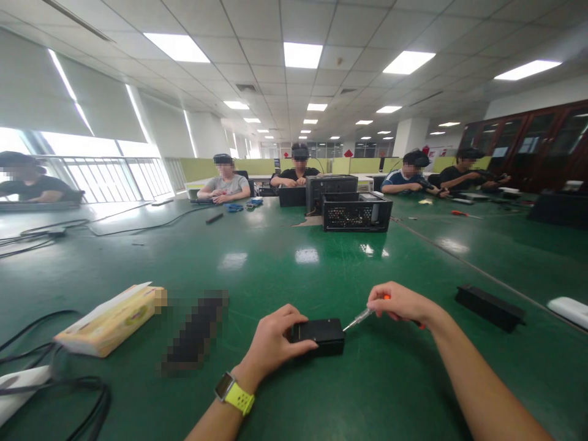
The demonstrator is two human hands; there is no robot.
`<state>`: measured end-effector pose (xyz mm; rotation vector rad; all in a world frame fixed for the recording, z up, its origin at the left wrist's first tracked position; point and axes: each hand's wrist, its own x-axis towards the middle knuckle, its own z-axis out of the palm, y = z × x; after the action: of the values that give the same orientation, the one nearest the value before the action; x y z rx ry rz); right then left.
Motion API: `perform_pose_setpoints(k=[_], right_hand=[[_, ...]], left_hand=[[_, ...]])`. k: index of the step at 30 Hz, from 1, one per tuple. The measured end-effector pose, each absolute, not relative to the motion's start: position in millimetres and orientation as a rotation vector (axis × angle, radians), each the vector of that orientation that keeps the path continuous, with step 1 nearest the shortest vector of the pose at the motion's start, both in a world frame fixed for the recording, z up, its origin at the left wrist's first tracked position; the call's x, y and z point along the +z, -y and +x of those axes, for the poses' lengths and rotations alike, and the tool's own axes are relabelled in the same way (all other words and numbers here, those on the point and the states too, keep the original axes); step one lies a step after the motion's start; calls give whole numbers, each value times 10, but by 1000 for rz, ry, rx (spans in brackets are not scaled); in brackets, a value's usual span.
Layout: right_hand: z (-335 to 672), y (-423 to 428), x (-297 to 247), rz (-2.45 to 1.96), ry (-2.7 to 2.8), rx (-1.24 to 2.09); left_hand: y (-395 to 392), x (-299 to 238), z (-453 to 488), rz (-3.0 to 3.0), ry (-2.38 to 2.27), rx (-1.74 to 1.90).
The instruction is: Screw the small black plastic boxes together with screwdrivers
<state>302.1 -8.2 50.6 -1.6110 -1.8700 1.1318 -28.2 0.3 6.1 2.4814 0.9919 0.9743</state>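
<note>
My left hand (280,337) is closed around the left end of a small black rectangular box (328,334) on the green table, thumb along its near side and fingers on the far side. In my right hand (397,303) is a screwdriver (362,318) with a clear and orange handle. Its metal shaft points left and its tip meets the box's right end, near the top edge. Whether the tip sits in a screw is too small to tell. A yellow-green watch strap (239,398) circles my left wrist.
To the left lie a tissue pack (114,318), a blurred dark object (195,334) and black cables (87,380). A long black part (489,306) and a white object (569,311) lie right. Open computer cases (356,214) stand ahead; several people sit across the table (257,257).
</note>
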Motion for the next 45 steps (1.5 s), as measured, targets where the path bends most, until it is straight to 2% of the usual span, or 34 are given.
perform_pose_setpoints(k=[8,24,45], right_hand=[[3070,-13,303,-1645,1948,1257],[3130,-89,160,-1628,1877,1236],[2977,-191,67,-1954,1748,436]], left_hand=[[21,78,-293,2495,-1008,925],[25,48,-277,2443,-936,1078],[39,65,-271,2492,-945,1029]])
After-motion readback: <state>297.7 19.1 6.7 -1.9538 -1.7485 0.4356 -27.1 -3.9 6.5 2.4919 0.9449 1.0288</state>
